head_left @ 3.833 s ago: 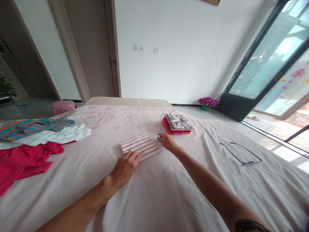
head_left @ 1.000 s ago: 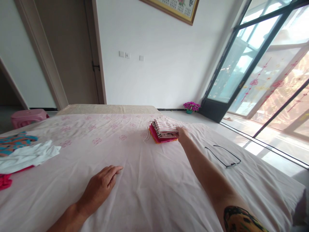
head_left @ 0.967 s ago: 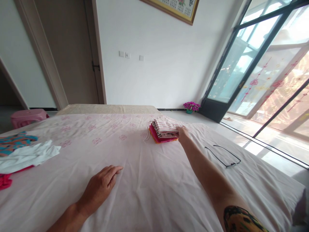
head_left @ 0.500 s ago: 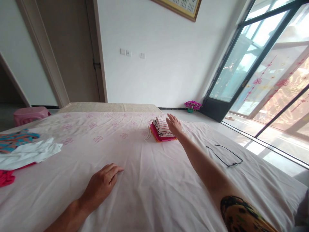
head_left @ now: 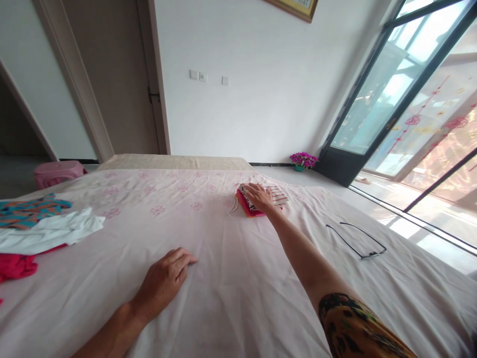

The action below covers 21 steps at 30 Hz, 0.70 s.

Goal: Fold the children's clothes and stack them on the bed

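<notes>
A small stack of folded clothes (head_left: pixel 278 195) lies on the pale pink bedsheet (head_left: pixel 223 278), a striped white piece on top and pink and orange ones beneath. My right hand (head_left: pixel 258 196) rests flat on the left part of this stack, fingers stretched out, covering some of the stripes. White cords trail from the stack's left side. Nearer to me, my left hand (head_left: pixel 167 273) leans on the sheet with nothing in it, its fingers loosely extended and the index finger pointing right.
At the left lie a blue and orange garment (head_left: pixel 33 211), a white garment (head_left: pixel 55 231) and a red garment (head_left: pixel 17 266). Eyeglasses (head_left: pixel 363 243) rest on the sheet at the right. Beyond the bed are a pink stool (head_left: pixel 59 171) and purple flowers (head_left: pixel 303 159).
My right hand has moved left across the stack, from its right edge onto its top left part. The left hand stays in place on the sheet. The view has shifted slightly.
</notes>
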Motion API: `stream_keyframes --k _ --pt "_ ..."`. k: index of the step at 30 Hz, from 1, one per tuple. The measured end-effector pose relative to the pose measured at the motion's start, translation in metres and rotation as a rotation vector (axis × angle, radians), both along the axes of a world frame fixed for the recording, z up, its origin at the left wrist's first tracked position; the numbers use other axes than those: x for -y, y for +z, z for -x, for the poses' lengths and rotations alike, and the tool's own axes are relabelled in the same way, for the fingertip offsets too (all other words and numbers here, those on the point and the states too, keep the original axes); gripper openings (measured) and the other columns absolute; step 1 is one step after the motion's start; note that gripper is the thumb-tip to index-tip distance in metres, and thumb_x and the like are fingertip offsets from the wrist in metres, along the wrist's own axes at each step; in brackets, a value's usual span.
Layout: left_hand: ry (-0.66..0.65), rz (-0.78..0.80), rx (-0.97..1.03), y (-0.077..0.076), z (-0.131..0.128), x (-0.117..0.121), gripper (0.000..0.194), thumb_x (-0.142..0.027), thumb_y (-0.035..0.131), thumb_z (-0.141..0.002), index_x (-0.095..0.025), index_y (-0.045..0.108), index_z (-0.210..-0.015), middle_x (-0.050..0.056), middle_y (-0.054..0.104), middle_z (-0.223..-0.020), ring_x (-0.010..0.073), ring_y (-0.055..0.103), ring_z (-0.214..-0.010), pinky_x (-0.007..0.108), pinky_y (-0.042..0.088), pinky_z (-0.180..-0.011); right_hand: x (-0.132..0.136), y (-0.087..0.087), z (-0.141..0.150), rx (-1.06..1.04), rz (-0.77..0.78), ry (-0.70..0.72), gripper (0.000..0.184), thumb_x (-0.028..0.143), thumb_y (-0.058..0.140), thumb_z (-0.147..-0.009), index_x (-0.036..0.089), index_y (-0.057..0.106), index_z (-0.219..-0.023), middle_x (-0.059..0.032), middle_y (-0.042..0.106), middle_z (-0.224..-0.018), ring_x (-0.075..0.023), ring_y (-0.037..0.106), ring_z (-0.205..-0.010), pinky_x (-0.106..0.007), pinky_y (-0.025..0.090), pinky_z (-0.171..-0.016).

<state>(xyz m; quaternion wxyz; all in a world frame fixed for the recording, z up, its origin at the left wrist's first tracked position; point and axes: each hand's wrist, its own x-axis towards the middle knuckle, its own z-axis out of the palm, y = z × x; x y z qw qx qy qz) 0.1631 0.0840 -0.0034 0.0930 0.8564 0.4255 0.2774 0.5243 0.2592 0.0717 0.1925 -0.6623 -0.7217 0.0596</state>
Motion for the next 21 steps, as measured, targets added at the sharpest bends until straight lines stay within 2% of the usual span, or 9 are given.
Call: stream_keyframes --k 5,8,11,13,16,19,21 --pt "0.025 0.036 0.007 0.005 -0.002 0.000 0.033 -0.007 0.045 -0.088 -0.027 0.068 -0.100 0.000 0.068 -0.099 0.0141 0.064 -0.095 0.026 0.048 -0.085 0.004 0.007 0.006 0.245 -0.024 -0.003 0.049 0.047 0.025 -0.103 0.037 0.037 -0.149 -0.0028 0.032 -0.159 -0.0315 0.023 -0.144 -0.067 0.018 -0.111" --pt "0.053 0.052 0.022 0.008 -0.002 0.000 0.032 -0.007 0.046 -0.088 -0.026 0.069 -0.098 0.000 0.068 -0.098 0.0139 0.064 -0.095 0.025 0.048 -0.085 0.017 0.010 0.024 0.328 -0.123 -0.011 0.048 0.042 0.024 -0.103 0.032 0.041 -0.147 -0.0043 0.034 -0.158 -0.0318 0.020 -0.146 -0.068 0.015 -0.112" --pt "0.073 0.058 0.053 0.009 -0.001 0.000 0.033 -0.007 0.046 -0.087 -0.026 0.069 -0.098 -0.001 0.069 -0.098 0.0136 0.064 -0.095 0.024 0.048 -0.084 0.047 0.003 0.054 0.335 -0.353 0.078 0.045 0.036 0.028 -0.103 0.025 0.048 -0.142 -0.0057 0.041 -0.153 -0.0275 0.020 -0.147 -0.057 0.012 -0.118" --pt "0.083 0.063 0.076 0.008 -0.001 0.000 0.033 -0.006 0.046 -0.087 -0.026 0.069 -0.099 -0.001 0.069 -0.099 0.0130 0.065 -0.095 0.023 0.048 -0.084 0.073 -0.009 0.076 0.299 -0.414 0.209 0.044 0.033 0.031 -0.102 0.023 0.051 -0.140 -0.0057 0.044 -0.151 -0.0248 0.024 -0.146 -0.049 0.014 -0.120" --pt "0.137 0.040 0.099 0.007 0.002 -0.003 0.034 -0.005 0.046 -0.086 -0.025 0.068 -0.101 0.000 0.070 -0.101 0.0128 0.065 -0.096 0.023 0.048 -0.085 0.111 -0.034 0.101 0.263 -0.296 0.374 0.047 0.035 0.037 -0.100 0.022 0.047 -0.144 -0.0077 0.045 -0.151 -0.0244 0.031 -0.143 -0.044 0.023 -0.118" --pt "0.303 -0.034 0.031 0.009 0.021 -0.013 0.036 -0.004 0.048 -0.083 -0.025 0.068 -0.104 0.001 0.070 -0.103 0.0147 0.064 -0.099 0.025 0.047 -0.091 0.134 -0.057 0.111 0.260 -0.111 0.366 0.050 0.038 0.037 -0.100 0.020 0.046 -0.145 -0.0101 0.043 -0.152 -0.0262 0.034 -0.142 -0.046 0.026 -0.117" --pt "0.467 -0.089 -0.045 0.014 0.047 -0.022 0.038 -0.005 0.050 -0.081 -0.025 0.068 -0.108 0.002 0.070 -0.107 0.0172 0.062 -0.102 0.029 0.046 -0.094 0.139 -0.067 0.112 0.261 -0.051 0.350 0.051 0.039 0.036 -0.100 0.019 0.046 -0.146 -0.0101 0.042 -0.153 -0.0261 0.034 -0.143 -0.047 0.024 -0.118"
